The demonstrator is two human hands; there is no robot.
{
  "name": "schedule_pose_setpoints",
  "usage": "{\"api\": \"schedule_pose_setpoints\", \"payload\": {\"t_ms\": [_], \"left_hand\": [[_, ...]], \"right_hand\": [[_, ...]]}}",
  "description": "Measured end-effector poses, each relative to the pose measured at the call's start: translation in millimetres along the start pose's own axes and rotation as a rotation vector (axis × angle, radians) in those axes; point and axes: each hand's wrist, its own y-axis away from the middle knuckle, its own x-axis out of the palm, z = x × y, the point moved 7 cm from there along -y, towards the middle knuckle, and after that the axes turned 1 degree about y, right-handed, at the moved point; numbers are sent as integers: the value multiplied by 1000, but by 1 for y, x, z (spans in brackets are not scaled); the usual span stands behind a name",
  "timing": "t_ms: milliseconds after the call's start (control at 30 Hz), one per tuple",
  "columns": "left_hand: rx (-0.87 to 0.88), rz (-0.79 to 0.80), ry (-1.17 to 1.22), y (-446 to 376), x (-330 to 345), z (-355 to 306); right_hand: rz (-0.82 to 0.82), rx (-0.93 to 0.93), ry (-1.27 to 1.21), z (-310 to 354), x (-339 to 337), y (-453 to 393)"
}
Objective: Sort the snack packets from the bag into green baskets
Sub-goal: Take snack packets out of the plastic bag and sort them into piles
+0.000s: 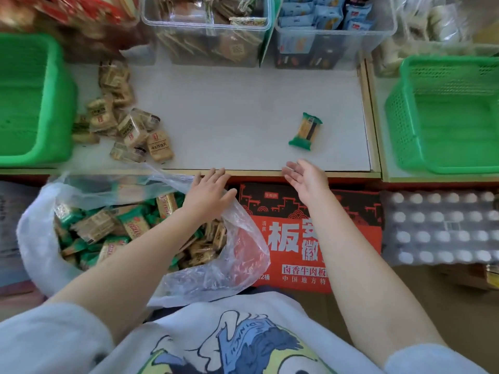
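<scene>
A clear plastic bag [243, 255] full of green and tan snack packets [129, 228] lies open below the shelf edge at the left. My left hand [209, 194] is flat, fingers straight, over the bag's mouth and holds nothing. My right hand [306, 178] is open, palm turned up, just below a single green packet [305, 131] lying on the white shelf [243, 109]. A pile of tan packets [127, 122] lies on the shelf at the left, beside the left green basket [56, 109]. The right green basket [399, 122] shows no packets.
Clear bins of packaged snacks [208, 31] [332, 31] stand at the back of the shelf. A wooden divider [371, 125] separates the right basket's section. Below the shelf sit a red and black carton [310, 233] and a wrapped pack of white-capped bottles [440, 228].
</scene>
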Motion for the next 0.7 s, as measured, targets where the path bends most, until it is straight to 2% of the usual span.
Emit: {"api": "schedule_pose_setpoints", "payload": {"t_ms": [67,167,233,300,433,533,633,700], "left_hand": [[69,-66,-38,12,-11,4],[87,-284,28,53,-32,26],[-23,-394,97,90,-32,61],[-175,-399,126,126,-18,104],[-394,-168,109,179,28,181],[-343,-73,100,193,49,199],[-274,-97,138,194,55,212],[-234,-107,136,196,60,221]], "right_hand": [[129,-37,26,-4,22,27],[412,-65,203,-25,74,87],[577,-17,408,-65,109,121],[671,43,689,-118,132,138],[607,109,1032,-198,150,129],[573,113,1134,-224,170,126],[597,88,1192,-245,198,127],[553,48,1201,-258,210,125]]}}
